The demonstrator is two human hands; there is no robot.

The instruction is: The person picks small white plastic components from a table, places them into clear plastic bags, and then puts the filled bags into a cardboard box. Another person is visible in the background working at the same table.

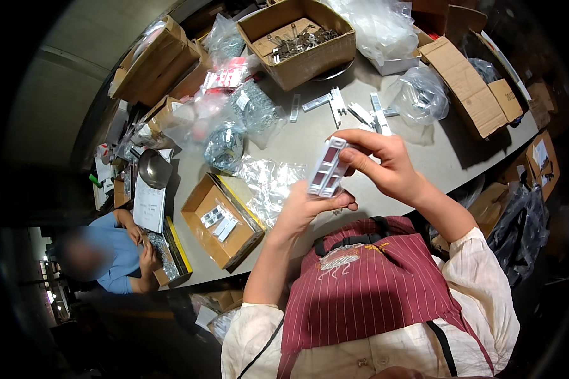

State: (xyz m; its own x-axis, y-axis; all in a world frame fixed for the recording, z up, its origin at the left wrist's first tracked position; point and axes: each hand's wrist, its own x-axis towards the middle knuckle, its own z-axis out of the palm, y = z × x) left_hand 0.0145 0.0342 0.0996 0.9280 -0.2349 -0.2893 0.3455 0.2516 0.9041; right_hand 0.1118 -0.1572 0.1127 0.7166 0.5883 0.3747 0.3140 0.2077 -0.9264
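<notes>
Premises: a small assembly and packing workshop. Evidence: grey worktable [297, 142] crowded with open cardboard boxes [300, 41] of metal parts, plastic bags [253, 107] of hardware, loose white brackets [360, 114].

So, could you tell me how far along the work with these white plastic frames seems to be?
Possibly done: a few white parts lie in the shallow open cardboard box on the left. In hand: the left hand and right hand hold one white rectangular plastic frame with two windows. Apparently left: loose white plastic strips on the grey table, metal parts in the large cardboard box, and more in clear plastic bags.
</notes>
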